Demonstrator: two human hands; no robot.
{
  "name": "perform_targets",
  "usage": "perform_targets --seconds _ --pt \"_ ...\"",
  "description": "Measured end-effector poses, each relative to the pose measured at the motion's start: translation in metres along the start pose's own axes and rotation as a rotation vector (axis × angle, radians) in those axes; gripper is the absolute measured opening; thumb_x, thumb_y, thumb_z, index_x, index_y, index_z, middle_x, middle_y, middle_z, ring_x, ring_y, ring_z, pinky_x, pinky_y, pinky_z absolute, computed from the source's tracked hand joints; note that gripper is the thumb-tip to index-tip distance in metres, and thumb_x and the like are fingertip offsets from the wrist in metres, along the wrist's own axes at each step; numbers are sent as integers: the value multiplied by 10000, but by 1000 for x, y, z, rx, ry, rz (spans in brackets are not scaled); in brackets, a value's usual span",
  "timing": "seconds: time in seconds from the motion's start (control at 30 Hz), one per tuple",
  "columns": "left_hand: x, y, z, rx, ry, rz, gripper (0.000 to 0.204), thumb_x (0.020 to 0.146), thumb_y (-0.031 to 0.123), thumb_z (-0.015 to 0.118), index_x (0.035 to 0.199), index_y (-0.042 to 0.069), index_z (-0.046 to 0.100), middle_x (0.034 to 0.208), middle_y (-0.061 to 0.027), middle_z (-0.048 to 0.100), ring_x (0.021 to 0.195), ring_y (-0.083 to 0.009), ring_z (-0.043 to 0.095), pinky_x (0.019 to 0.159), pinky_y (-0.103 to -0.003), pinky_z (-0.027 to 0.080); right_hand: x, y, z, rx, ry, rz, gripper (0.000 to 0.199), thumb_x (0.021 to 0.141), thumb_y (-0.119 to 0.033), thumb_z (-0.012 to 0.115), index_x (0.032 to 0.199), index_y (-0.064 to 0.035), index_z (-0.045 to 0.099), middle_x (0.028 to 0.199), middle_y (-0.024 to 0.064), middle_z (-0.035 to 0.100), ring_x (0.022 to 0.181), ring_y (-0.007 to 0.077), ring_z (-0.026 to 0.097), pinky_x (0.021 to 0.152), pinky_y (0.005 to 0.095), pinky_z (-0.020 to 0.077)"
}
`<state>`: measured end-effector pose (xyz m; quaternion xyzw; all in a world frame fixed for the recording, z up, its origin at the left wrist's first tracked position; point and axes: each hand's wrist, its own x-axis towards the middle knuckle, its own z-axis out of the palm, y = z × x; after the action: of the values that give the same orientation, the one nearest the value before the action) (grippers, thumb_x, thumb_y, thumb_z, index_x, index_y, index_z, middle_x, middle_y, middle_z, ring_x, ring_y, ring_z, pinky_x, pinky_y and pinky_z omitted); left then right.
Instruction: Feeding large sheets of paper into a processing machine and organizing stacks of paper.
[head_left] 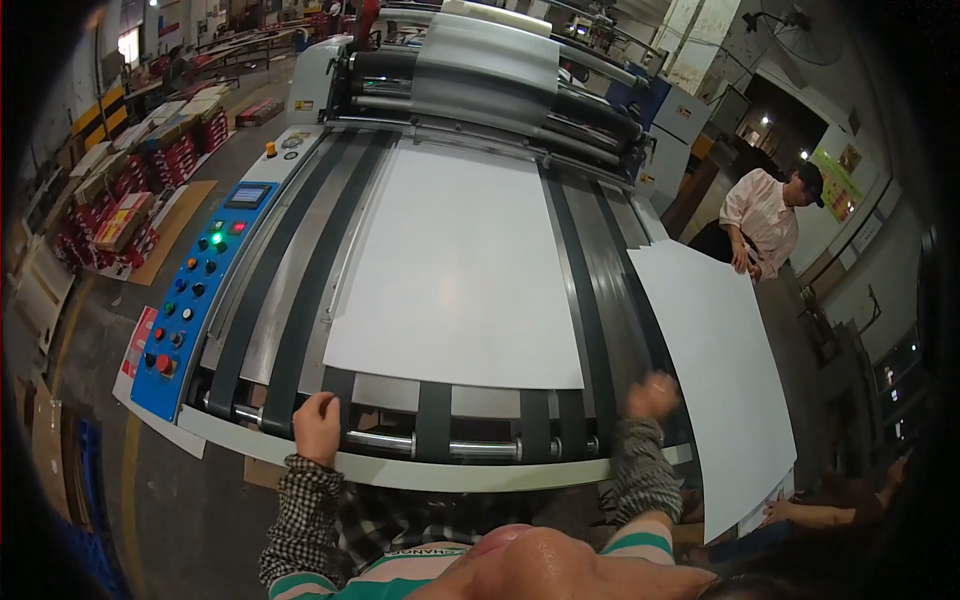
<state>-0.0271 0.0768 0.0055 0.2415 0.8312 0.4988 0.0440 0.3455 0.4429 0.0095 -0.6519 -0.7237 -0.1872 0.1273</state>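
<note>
1. Control panel, blue, along the left edge of the feed table; lit buttons, small screen.
2. Left hand: above the near edge of the feed table, left part, just beside the near-left corner of the white sheet. Fingers curled in, grip narrow, nothing visible in it.
3. White sheet: lies flat across the belts, mid-table, near edge short of the table's near edge, far end up by the rollers. Long axis seems to run near to far, pointing at the rollers; foreshortened, so not certain. Probably light, fairly stiff, smooth enough to slide; corners likely crease easily. Best hold: both near corners, flat fingers, no pinching mid-sheet.
4. Right hand: over the right part of the feed table, between white sheet and side sheets. Blurred; cannot tell grip or whether it holds anything.
5. Side sheets: white, overlapping, reaching past the table's right edge. Long axis near to far, near end swung right. Probably floppy over that length, heavier together; take by opposite edges.
6. Co-worker: at the far right, hands at the side sheets' far-right edge.
</note>
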Motion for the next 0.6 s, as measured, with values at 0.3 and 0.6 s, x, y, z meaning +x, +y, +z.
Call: perform_targets --seconds 0.3,0.6 --pt "-26 35 61 -144 -340 97 204 736 157 549 844 -13 576 730 -159 588 676 -241 589 608 -301 453 -67 158 20 -39 -446 473 351 666 -242 621 943 -40 545 969 143 541 924 303 509 726 412 448" --pt "-111 32 132 -26 -957 261 301 751 150 506 999 -19 521 847 -125 586 775 -180 546 713 -299 435 -149 -157 10 900 25 -285 248 777 -176 421 845 42 518 836 234 528 825 357 490 729 418 385"
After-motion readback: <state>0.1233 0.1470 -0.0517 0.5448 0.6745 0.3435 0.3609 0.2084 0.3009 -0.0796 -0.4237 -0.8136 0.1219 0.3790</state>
